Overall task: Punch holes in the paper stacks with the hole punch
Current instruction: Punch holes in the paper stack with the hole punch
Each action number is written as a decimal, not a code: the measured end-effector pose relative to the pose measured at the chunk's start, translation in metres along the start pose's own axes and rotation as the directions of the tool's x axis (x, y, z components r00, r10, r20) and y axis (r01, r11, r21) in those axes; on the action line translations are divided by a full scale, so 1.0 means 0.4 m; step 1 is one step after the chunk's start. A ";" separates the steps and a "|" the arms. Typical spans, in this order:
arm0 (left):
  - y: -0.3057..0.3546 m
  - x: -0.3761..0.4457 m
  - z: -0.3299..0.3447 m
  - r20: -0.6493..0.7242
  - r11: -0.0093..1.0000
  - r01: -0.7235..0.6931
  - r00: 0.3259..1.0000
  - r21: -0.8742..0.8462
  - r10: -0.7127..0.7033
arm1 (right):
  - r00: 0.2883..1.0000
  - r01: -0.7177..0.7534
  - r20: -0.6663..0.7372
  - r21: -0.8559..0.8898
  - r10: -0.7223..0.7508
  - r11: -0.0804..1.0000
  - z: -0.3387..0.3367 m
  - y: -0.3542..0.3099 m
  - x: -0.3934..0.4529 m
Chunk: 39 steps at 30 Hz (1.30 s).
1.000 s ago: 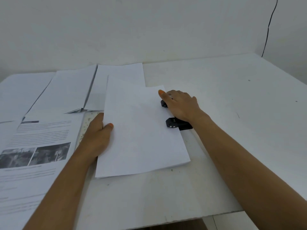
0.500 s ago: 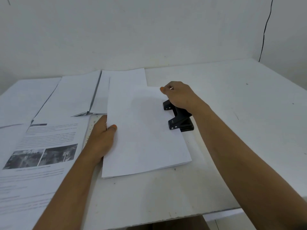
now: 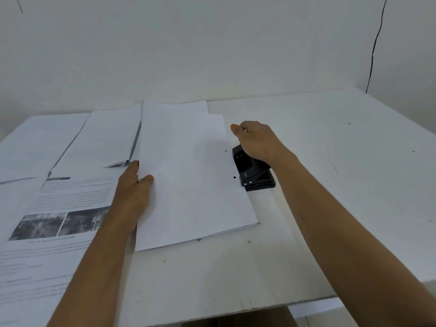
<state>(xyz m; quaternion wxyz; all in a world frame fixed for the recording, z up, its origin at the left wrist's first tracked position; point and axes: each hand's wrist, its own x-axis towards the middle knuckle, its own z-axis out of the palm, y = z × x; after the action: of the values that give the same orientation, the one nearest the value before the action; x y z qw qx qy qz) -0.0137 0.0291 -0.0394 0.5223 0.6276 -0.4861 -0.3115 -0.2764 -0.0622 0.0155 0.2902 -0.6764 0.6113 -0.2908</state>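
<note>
A white paper stack (image 3: 191, 185) lies flat on the white counter (image 3: 330, 142), its top sheet blank, with two punched holes (image 3: 234, 177) showing near its right edge. That edge lies just beside the black hole punch (image 3: 253, 172), which sits on the counter to the right of the stack; whether the paper is in the punch's slot or merely touching its front cannot be told. The left hand (image 3: 133, 197) holds the stack's left edge, the thumb lying on top of the sheet and the fingers tucked out of sight beneath or beside it. The right hand (image 3: 257, 140) hangs over the far end of the hole punch with its fingers loosely curled and the thumb tip forward; it holds nothing that can be seen, and whether its heel touches the punch lever cannot be told. Behind the stack a second blank stack (image 3: 174, 109) peeks out from under its far edge. To the left lie more papers: two blank stacks (image 3: 101, 138) side by side toward the wall, and nearer the person a printed page (image 3: 59, 220) with grey text and two dark photographs, partly under the left forearm. A thin dark cable (image 3: 374, 43) runs down the wall at the right corner.
</note>
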 end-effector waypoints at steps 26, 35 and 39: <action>0.030 0.002 -0.031 -0.340 0.930 -0.047 0.936 -0.366 -0.086 | 0.986 0.164 0.014 0.084 -0.165 0.983 0.031 -0.123 -0.060; 0.033 0.001 -0.020 -0.256 0.905 0.011 0.958 -0.424 -0.132 | 0.992 0.118 0.015 0.276 -0.127 0.954 0.039 -0.120 -0.077; 0.038 0.001 0.001 -0.188 0.898 0.070 0.968 -0.434 -0.166 | 0.996 0.093 -0.014 0.318 -0.093 0.944 0.020 -0.099 -0.078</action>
<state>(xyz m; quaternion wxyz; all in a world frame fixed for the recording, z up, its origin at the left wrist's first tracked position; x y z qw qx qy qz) -0.0183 0.0289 -0.0248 0.6766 0.5581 -0.3067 -0.3696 -0.2471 -0.0277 0.0386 0.3819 -0.6490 0.5235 -0.3985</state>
